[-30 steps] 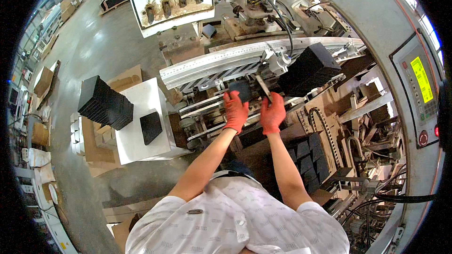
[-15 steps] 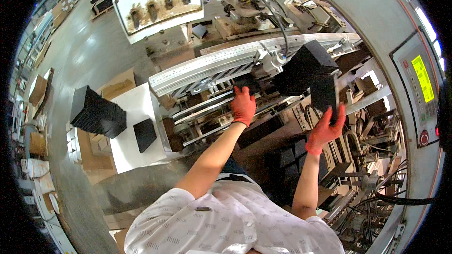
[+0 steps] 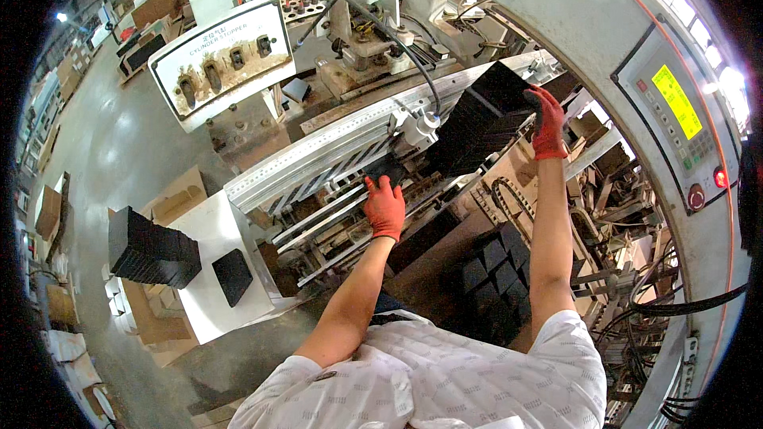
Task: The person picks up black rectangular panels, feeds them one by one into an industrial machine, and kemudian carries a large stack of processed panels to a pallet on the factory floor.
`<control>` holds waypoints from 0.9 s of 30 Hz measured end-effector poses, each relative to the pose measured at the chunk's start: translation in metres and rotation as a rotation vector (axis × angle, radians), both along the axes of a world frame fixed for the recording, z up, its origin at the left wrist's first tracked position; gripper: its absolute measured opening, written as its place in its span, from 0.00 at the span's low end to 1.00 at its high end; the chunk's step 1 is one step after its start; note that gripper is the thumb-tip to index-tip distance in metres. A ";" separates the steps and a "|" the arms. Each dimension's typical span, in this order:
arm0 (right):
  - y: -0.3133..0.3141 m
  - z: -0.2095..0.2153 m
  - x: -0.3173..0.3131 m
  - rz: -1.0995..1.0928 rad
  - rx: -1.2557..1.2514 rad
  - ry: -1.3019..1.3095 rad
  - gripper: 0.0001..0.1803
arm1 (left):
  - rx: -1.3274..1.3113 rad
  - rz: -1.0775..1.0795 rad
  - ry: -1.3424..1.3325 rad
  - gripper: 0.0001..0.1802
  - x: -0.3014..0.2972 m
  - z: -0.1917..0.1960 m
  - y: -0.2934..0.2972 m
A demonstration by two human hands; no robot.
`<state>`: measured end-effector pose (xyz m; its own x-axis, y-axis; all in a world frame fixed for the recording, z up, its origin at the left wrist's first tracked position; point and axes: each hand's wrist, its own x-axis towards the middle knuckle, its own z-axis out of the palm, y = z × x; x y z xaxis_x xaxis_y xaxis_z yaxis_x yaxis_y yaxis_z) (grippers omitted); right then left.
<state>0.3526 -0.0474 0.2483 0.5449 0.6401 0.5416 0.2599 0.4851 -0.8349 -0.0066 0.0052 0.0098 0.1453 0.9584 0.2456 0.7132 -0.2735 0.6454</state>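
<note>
Both my hands wear red gloves. My left hand (image 3: pixel 385 206) lies flat with fingers spread on a black sheet (image 3: pixel 391 169) resting on the slanted metal rails (image 3: pixel 322 226) of a machine. My right hand (image 3: pixel 548 122) is stretched up and to the right, pressed against the side of a tilted stack of black sheets (image 3: pixel 481 115) that leans in the machine's feeder. Its fingers curl over the stack's right edge.
A white table (image 3: pixel 208 234) at the left carries a tall black stack (image 3: pixel 151 249) and one loose black sheet (image 3: pixel 232 276). More black pieces (image 3: pixel 493 270) lie low by my right arm. A control panel (image 3: pixel 675 111) with a yellow-green screen stands at the right.
My right hand left the rails beside my left hand, swung out to the right, then rose up to the tilted black stack. My left hand stayed on the rails.
</note>
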 end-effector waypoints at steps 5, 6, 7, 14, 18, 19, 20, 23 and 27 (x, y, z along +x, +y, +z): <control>0.007 -0.022 -0.007 0.027 -0.058 0.034 0.15 | 0.054 0.033 -0.017 0.23 -0.004 -0.006 0.001; 0.007 -0.025 -0.005 0.044 -0.084 0.044 0.15 | 0.045 0.032 -0.018 0.23 -0.003 -0.005 0.001; 0.004 -0.028 -0.002 0.004 -0.123 0.009 0.16 | 0.015 0.027 -0.028 0.23 -0.002 -0.005 -0.001; 0.004 -0.029 -0.013 -0.281 -0.011 -0.043 0.15 | 0.015 0.016 -0.056 0.24 0.000 -0.011 0.000; -0.006 -0.045 -0.067 -0.736 0.263 -0.125 0.09 | 0.034 0.019 -0.152 0.22 0.001 -0.010 -0.002; -0.006 -0.060 -0.085 -0.788 0.337 -0.112 0.07 | 0.050 0.028 -0.118 0.21 0.002 -0.010 -0.003; 0.000 -0.071 -0.123 -0.728 0.301 -0.109 0.05 | 0.061 0.032 -0.131 0.22 0.000 -0.014 0.002; 0.001 -0.129 -0.211 -0.517 0.037 -0.324 0.07 | 0.042 -0.106 -0.098 0.26 -0.021 -0.011 0.000; 0.026 -0.195 -0.281 -0.201 -0.292 -0.610 0.19 | 0.120 -0.344 0.003 0.30 -0.085 -0.006 -0.016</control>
